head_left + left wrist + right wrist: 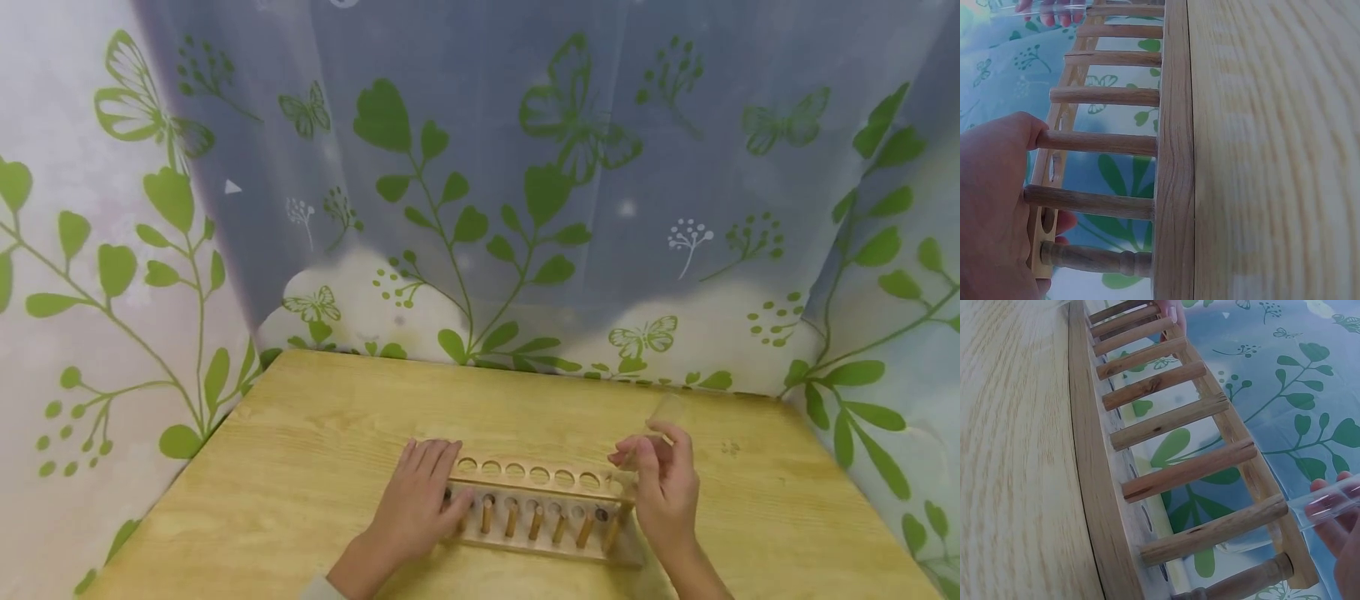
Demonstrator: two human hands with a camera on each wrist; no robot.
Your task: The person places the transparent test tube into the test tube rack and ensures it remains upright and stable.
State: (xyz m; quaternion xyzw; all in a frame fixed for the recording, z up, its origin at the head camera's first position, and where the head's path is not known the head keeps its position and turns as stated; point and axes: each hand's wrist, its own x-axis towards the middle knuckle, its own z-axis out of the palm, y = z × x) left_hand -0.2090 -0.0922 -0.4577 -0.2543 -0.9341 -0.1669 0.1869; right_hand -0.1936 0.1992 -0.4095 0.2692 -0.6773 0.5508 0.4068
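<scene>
A wooden test tube rack (551,490) stands on the table, with a row of round holes in its top rail and upright pegs along the front. At its left end, my left hand (420,504) grips the top rail, the thumb (1025,128) in front and fingertips showing behind. My right hand (667,483), at the opposite end, holds a clear test tube (1301,511) between thumb and fingers. The tube's lower part passes through the end hole of the top rail in the right wrist view. Its upper end rises faintly above the hand in the head view.
The rack sits near the front of the light wood-grain table (337,417). A patterned cloth (480,167) with green leaves and butterflies hangs behind the table and along both sides.
</scene>
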